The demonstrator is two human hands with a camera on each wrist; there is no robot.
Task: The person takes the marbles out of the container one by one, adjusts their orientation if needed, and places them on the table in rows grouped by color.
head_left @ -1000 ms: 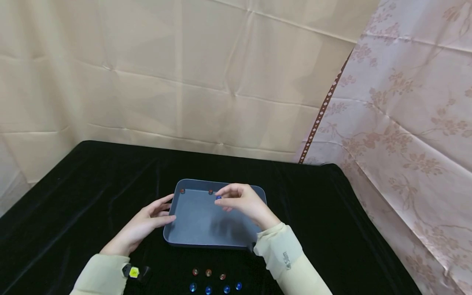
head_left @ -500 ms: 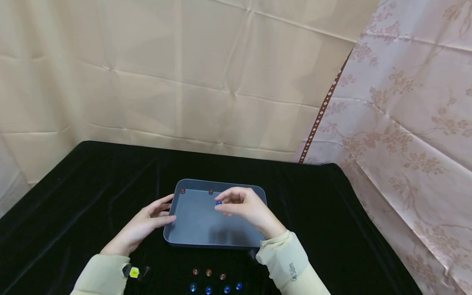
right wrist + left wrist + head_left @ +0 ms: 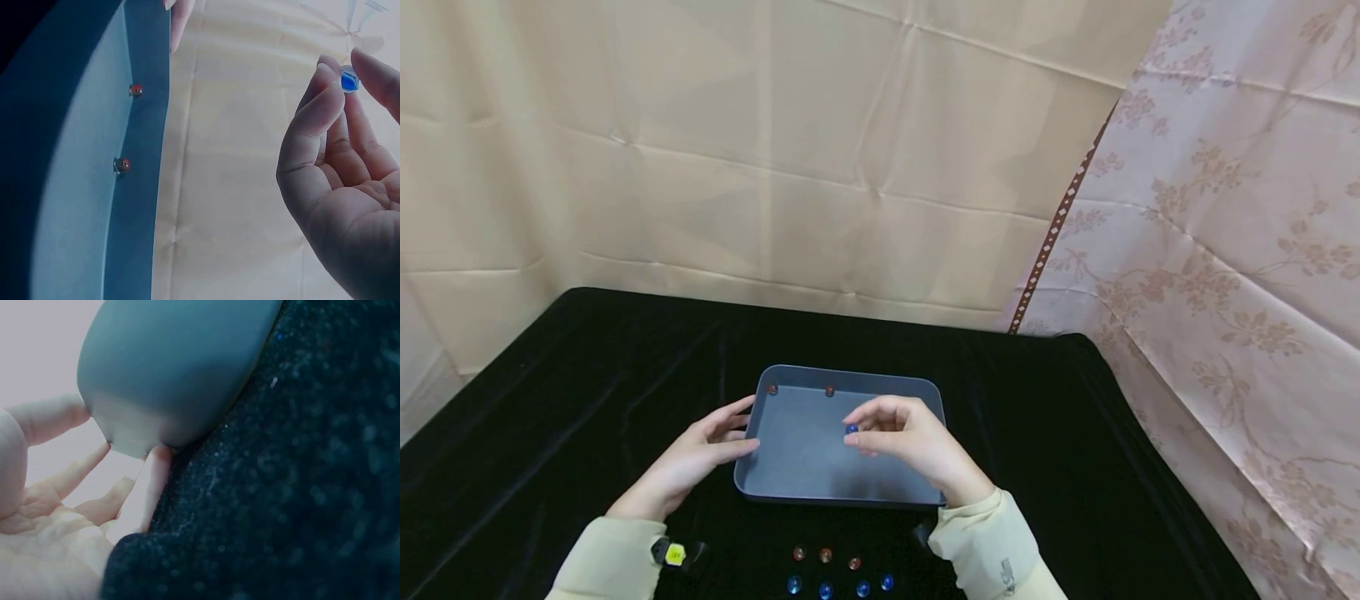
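A blue marble (image 3: 852, 429) is pinched between the thumb and fingertips of my right hand (image 3: 917, 442), held above the grey-blue tray (image 3: 805, 467). In the right wrist view the marble (image 3: 349, 79) shows clear glass with a blue swirl. My left hand (image 3: 700, 454) rests against the tray's left side, its fairly straight fingers and thumb touching the wall, as the left wrist view also shows at the tray wall (image 3: 137, 434). Two reddish marbles, one at the far left corner (image 3: 772, 389) and another (image 3: 830, 391) to its right, lie along the tray's far wall.
In front of the tray, three reddish marbles (image 3: 826, 555) form a row on the black cloth (image 3: 587, 375). Nearer still lies a row of several blue marbles (image 3: 862, 588). A beige curtain (image 3: 700, 167) hangs behind the table, a floral one (image 3: 1225, 250) at the right.
My right hand has drawn back toward the near side of the tray, the blue marble still pinched in it. My left hand stays at the tray's left side.
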